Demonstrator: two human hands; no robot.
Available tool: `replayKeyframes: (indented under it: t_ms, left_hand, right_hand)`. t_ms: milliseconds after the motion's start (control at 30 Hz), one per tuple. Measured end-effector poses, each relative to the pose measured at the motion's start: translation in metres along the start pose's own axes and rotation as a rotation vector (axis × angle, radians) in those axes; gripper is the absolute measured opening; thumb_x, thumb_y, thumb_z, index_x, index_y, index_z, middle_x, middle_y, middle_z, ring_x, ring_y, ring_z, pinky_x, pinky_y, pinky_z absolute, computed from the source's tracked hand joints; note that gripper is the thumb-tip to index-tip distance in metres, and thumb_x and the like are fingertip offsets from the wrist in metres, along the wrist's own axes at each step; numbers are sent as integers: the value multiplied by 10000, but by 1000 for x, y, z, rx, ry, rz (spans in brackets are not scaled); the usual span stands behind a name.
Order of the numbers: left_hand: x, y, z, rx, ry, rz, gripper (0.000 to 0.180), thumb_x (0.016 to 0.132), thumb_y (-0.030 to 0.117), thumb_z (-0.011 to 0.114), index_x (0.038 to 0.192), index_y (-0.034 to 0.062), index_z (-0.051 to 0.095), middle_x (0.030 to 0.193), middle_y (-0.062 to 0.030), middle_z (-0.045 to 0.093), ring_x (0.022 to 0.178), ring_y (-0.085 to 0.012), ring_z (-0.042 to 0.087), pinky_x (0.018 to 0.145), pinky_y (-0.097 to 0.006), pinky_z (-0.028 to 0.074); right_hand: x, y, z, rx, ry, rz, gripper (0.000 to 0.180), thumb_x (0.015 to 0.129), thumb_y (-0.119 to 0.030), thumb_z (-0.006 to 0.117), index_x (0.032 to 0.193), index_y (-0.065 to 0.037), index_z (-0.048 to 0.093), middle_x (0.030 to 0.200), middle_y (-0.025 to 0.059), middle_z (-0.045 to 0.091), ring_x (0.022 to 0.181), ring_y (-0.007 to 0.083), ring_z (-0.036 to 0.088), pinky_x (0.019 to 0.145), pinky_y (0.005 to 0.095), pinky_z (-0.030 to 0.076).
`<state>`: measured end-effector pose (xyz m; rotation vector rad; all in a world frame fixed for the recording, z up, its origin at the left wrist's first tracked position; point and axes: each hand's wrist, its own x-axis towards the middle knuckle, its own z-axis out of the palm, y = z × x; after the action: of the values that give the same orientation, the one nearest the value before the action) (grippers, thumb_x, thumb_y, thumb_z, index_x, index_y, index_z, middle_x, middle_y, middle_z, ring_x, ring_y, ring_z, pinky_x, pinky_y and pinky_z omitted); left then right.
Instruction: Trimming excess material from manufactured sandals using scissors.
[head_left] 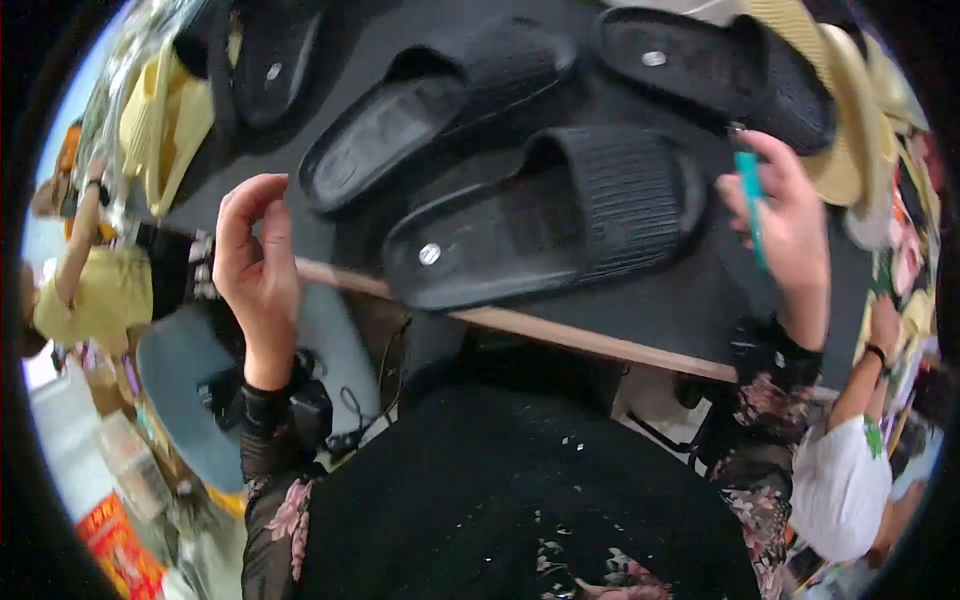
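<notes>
In my right hand (785,215) is a slim teal tool (750,190) with a small metal tip, its exact kind unclear. That tip is near a black slide sandal (795,90) at the far right of the table. My left hand (258,255) hovers by the table's front edge, fingers curved and thumb apart, with nothing visible between them. Between my hands lies another black slide (630,205), a round white sticker on its footbed, its ribbed strap toward the right. Behind it rests a third black slide (385,135), angled away. One more black sandal (270,70) is at the far left.
Pale yellow slides (165,130) stand at the left edge and more yellow footwear (840,110) is stacked at the right. The dark table (720,310) has a wooden front edge. A grey chair (190,390) is at left. Other people (845,480) work on both sides.
</notes>
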<state>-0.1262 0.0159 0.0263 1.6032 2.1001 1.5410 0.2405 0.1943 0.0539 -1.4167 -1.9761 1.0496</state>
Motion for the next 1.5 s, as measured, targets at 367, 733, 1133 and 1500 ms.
replayKeyframes:
  t_ms: [367, 733, 1133, 1500]
  left_hand:
    - [-227, -148, -68, 92, -320, -1153, 279, 917, 232, 563, 945, -43, 600, 775, -45, 598, 704, -110, 539, 631, -257, 445]
    - [-352, -204, -44, -528, -615, -1924, 238, 937, 257, 503, 1102, 101, 573, 927, -39, 600, 800, -207, 601, 623, -356, 487]
    - [-372, -228, 29, -501, -1283, -1932, 262, 943, 269, 480, 1125, 98, 560, 956, -40, 594, 831, -199, 590, 654, -350, 484]
    - [-347, -226, 19, -396, -1392, -1982, 284, 948, 279, 459, 1146, 95, 548, 983, -40, 587, 860, -192, 580, 682, -344, 482]
  right_hand:
    - [-6, 32, 11, -220, -85, -107, 455, 792, -9, 670, 1220, -37, 516, 784, -20, 492, 660, 38, 431, 599, 176, 369]
    - [-10, 10, 26, -484, -179, -232, 582, 739, 65, 562, 1302, -21, 445, 1231, 186, 533, 1144, 297, 523, 980, 329, 381]
    - [-70, 21, 0, -509, 161, -271, 373, 765, 86, 587, 1132, 25, 558, 1064, 123, 613, 975, 215, 594, 857, 300, 463]
    - [-203, 126, -2, 193, -717, 495, 228, 893, -159, 454, 975, -23, 617, 819, 151, 647, 817, 300, 635, 732, 368, 495]
